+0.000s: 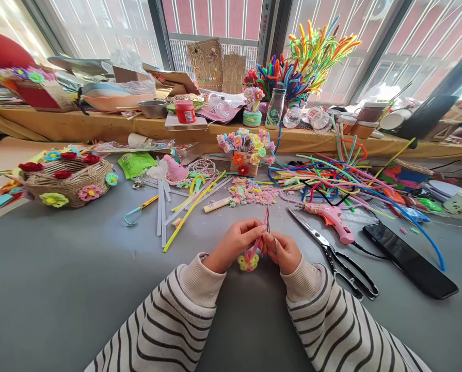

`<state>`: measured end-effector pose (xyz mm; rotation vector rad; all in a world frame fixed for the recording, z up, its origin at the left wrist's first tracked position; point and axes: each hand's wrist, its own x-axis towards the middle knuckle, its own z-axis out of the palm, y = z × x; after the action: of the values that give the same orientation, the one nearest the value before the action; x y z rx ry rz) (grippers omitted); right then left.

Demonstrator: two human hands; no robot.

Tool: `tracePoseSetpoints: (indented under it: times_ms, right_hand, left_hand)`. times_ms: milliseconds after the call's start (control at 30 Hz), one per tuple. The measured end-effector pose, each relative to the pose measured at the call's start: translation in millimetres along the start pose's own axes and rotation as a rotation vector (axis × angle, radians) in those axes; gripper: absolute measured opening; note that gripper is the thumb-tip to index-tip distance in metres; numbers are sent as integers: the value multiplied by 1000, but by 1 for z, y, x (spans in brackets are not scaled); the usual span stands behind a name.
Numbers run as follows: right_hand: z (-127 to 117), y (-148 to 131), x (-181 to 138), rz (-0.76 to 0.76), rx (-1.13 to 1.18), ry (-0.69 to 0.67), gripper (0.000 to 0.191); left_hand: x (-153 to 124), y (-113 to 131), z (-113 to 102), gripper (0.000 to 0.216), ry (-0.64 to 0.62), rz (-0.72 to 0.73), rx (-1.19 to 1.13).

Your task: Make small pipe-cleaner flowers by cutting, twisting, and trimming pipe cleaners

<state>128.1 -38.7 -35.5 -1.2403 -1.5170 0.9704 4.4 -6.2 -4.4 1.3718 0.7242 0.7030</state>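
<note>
Over the grey table, my left hand (235,243) is closed, its fingers pinching the pink stem of a flower. The yellow and pink fuzzy flower (248,261) hangs head-down below my fingertips. My right hand (282,250) touches the left at the fingertips and is closed around a small metal tool (268,225). It looks like small scissors, with slim points upward beside the stem and a loop at my fingers; most of it is hidden. To the right lie large black-handled scissors (333,253) with spread blades, and a pink glue gun (333,221).
A black phone (411,261) lies at the right. Many pipe cleaners (331,175) are heaped behind the glue gun. Clear glue sticks (161,206) and pink crumbs (252,194) lie ahead. A flowered twine basket (70,183) stands left, and a small pot of flowers (244,164) at the back.
</note>
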Motion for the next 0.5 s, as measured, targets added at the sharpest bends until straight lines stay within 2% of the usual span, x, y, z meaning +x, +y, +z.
tracePoseSetpoints:
  times_ms: [133,333,500]
  right_hand:
    - [1,-6,-3,-9,-50,131,43]
    - [1,-6,-2,-13,35,61,45]
    - [2,-8,-3,0,-62,188,40]
  left_hand:
    - [0,0,0,20,25,-3,-2]
    - [0,1,-1,22,10,-12,21]
    - [0,2,-1,23,36,-1,32]
